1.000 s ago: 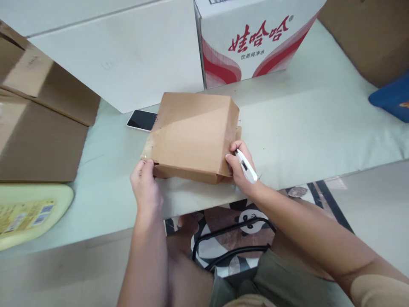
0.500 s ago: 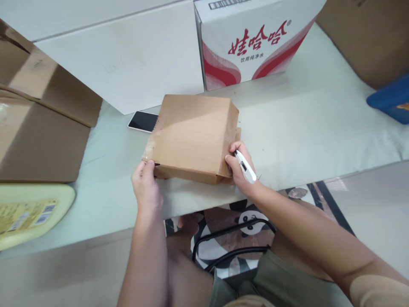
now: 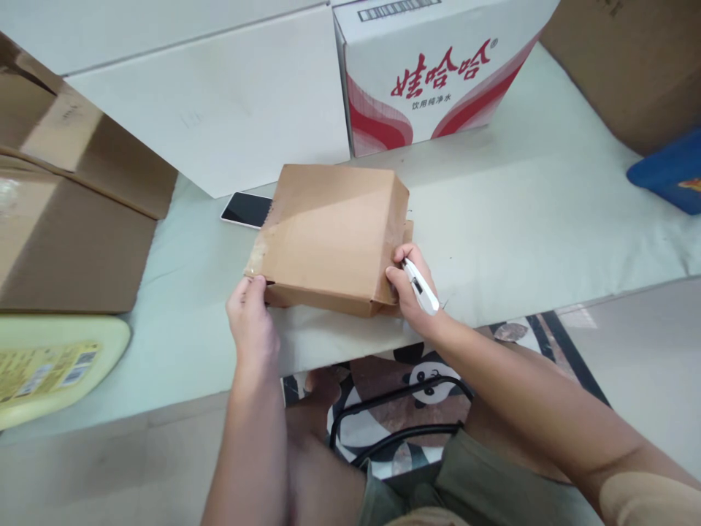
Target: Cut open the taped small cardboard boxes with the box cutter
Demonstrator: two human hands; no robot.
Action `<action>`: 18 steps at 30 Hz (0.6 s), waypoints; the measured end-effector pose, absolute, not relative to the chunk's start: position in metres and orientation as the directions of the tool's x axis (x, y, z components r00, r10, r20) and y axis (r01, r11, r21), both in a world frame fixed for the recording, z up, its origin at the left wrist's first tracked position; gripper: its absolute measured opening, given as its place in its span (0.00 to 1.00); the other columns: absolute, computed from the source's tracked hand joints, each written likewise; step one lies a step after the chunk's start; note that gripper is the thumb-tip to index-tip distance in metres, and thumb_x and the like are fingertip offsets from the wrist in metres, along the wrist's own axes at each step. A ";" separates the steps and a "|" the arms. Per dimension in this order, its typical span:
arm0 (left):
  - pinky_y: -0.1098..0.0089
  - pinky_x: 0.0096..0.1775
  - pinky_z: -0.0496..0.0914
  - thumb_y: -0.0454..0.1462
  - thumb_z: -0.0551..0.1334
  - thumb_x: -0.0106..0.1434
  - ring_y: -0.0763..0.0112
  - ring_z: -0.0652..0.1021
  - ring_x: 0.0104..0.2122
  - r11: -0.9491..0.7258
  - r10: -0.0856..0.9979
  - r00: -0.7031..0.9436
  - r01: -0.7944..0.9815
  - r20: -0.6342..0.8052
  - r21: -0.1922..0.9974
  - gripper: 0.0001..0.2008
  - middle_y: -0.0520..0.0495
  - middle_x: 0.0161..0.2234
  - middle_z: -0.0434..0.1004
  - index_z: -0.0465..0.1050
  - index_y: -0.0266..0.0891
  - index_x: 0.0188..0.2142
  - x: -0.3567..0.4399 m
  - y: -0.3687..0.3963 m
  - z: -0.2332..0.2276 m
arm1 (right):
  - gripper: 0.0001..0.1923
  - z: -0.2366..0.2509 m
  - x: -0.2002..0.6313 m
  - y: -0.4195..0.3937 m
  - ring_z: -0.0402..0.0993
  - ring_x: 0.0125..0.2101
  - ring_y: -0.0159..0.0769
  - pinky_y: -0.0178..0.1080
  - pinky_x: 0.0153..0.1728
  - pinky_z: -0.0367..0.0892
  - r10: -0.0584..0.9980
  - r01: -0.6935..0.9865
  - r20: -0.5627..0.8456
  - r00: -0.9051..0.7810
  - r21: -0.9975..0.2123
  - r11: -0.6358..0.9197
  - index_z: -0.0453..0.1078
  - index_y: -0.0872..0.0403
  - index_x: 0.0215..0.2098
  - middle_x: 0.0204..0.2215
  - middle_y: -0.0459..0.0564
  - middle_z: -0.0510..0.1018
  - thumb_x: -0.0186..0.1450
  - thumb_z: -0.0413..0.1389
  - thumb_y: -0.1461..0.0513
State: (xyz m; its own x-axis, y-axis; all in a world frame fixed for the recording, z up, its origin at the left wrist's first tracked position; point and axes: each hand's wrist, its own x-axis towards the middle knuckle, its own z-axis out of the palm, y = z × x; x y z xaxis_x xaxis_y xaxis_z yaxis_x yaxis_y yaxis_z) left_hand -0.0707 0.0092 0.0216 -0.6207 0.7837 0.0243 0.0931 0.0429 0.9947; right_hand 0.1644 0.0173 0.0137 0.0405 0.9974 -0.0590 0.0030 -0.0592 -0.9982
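Your right hand [image 3: 412, 288] is closed around a white cutter [image 3: 420, 286], thumb pressed on the near right corner of the cardboard box [image 3: 334, 234]. Whether a blade is out cannot be seen. Your left hand [image 3: 250, 315] has its fingertips curled onto the box's near left corner, beside a strip of clear tape [image 3: 257, 256].

The box lies close to the near edge of the table [image 3: 520, 212], its top flap lifted a little at the front. With the cutter held this tight against the cardboard, a slip of the thumb could likely drive the tip toward your own fingers or into whatever is inside. The near edge is another risk: a hard tug on the flap might drag the box off onto your lap.

Further out, a phone [image 3: 247, 209] lies just behind the box's far left corner, and a shove backward could knock it. A red-and-white carton [image 3: 432, 69] stands along the far edge of the table.
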 end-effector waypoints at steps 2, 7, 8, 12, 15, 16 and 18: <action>0.65 0.38 0.61 0.45 0.66 0.56 0.65 0.66 0.34 0.044 0.788 -0.615 0.106 0.031 0.993 0.17 0.52 0.26 0.60 0.58 0.44 0.24 -0.071 0.009 0.021 | 0.12 0.014 0.164 0.017 0.57 0.31 0.35 0.41 0.33 0.55 0.997 0.000 -0.056 0.044 -0.998 -0.057 0.54 0.47 0.36 0.30 0.41 0.58 0.60 0.54 0.56; 0.66 0.37 0.63 0.47 0.65 0.54 0.65 0.67 0.33 0.076 0.779 -0.627 0.130 0.022 0.989 0.17 0.52 0.26 0.62 0.58 0.44 0.23 -0.072 0.010 0.020 | 0.12 0.015 0.164 0.018 0.57 0.31 0.36 0.40 0.32 0.54 0.998 -0.012 -0.060 0.037 -0.998 -0.059 0.54 0.47 0.36 0.30 0.41 0.58 0.60 0.55 0.56; 0.66 0.37 0.63 0.47 0.65 0.54 0.66 0.67 0.34 0.080 0.780 -0.625 0.131 0.020 0.988 0.17 0.52 0.26 0.63 0.59 0.44 0.23 -0.072 0.010 0.020 | 0.13 0.015 0.164 0.018 0.57 0.30 0.36 0.40 0.32 0.54 0.998 -0.013 -0.061 0.035 -0.998 -0.061 0.54 0.47 0.36 0.29 0.41 0.58 0.60 0.55 0.57; 0.66 0.37 0.63 0.49 0.65 0.53 0.65 0.67 0.34 0.083 0.782 -0.623 0.134 0.019 0.988 0.18 0.52 0.27 0.62 0.59 0.44 0.24 -0.072 0.011 0.020 | 0.12 0.015 0.164 0.017 0.57 0.30 0.35 0.40 0.32 0.54 0.997 -0.011 -0.061 0.036 -0.998 -0.061 0.54 0.47 0.36 0.30 0.41 0.58 0.60 0.55 0.57; 0.66 0.37 0.61 0.49 0.66 0.52 0.66 0.65 0.33 0.083 0.776 -0.630 0.125 0.014 0.989 0.18 0.52 0.27 0.60 0.57 0.44 0.23 -0.072 0.012 0.021 | 0.12 0.014 0.164 0.017 0.57 0.30 0.35 0.40 0.32 0.55 0.998 -0.019 -0.060 0.037 -0.998 -0.059 0.54 0.47 0.36 0.30 0.41 0.58 0.60 0.54 0.57; 0.66 0.36 0.61 0.49 0.66 0.52 0.66 0.65 0.32 0.084 0.777 -0.630 0.126 0.014 0.988 0.19 0.52 0.27 0.60 0.57 0.44 0.23 -0.072 0.012 0.021 | 0.12 0.014 0.164 0.018 0.57 0.30 0.35 0.40 0.32 0.55 0.998 -0.017 -0.057 0.037 -0.998 -0.057 0.54 0.47 0.36 0.30 0.41 0.58 0.60 0.54 0.57; 0.65 0.37 0.60 0.49 0.65 0.52 0.66 0.64 0.32 0.086 0.780 -0.625 0.138 0.019 0.987 0.19 0.52 0.27 0.59 0.57 0.44 0.24 -0.071 0.011 0.021 | 0.12 0.013 0.164 0.018 0.58 0.31 0.36 0.40 0.32 0.54 0.998 -0.005 -0.050 0.037 -0.999 -0.050 0.54 0.47 0.36 0.30 0.41 0.58 0.60 0.54 0.57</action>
